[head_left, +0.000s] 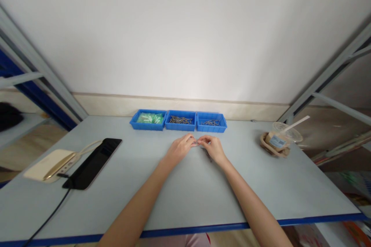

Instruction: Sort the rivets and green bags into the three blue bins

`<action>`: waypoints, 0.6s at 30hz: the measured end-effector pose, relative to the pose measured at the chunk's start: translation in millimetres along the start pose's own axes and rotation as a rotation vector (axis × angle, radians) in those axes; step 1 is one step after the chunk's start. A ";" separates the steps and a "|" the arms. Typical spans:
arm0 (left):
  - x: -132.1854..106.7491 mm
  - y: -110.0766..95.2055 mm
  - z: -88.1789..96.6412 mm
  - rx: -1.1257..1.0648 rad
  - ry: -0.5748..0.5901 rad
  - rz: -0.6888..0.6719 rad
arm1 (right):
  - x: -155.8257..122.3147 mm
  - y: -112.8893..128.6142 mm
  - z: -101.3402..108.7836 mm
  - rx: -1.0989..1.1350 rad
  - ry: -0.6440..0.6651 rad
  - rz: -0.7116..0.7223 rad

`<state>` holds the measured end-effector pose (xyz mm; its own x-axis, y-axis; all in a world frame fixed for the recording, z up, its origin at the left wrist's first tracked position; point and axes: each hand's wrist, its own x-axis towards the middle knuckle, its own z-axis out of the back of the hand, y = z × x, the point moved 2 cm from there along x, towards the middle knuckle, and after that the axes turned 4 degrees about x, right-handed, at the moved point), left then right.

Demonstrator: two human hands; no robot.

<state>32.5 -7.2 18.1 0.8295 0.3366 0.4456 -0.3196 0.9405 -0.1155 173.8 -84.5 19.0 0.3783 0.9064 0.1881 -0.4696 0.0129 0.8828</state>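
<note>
My left hand and my right hand meet over the middle of the table, just in front of the blue bins. The fingers of both are closed in a pinch around a small greyish piece, too small to identify. Partly under my right hand lie some thin dark metal pieces. Behind my hands, the middle blue bin contains many brass-toned screws. In the right blue bin are fewer thin silvery screws or nails. Green-and-clear plastic packets fill the left blue bin.
To the left, a black tablet lies beside a cream power strip with a gold pen-like object and cables. A drink cup with a straw sits in a cardboard holder at right. Metal frames flank the table.
</note>
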 end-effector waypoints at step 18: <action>0.7 0.3 7.6 -0.063 0.134 0.132 | -11.1 18.0 5.8 -0.431 -0.017 0.316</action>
<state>29.5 -7.1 25.1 0.8374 0.4564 0.3008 -0.4037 0.8874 -0.2225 165.8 -96.8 35.3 0.1767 0.8873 0.4260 -0.8466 -0.0837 0.5256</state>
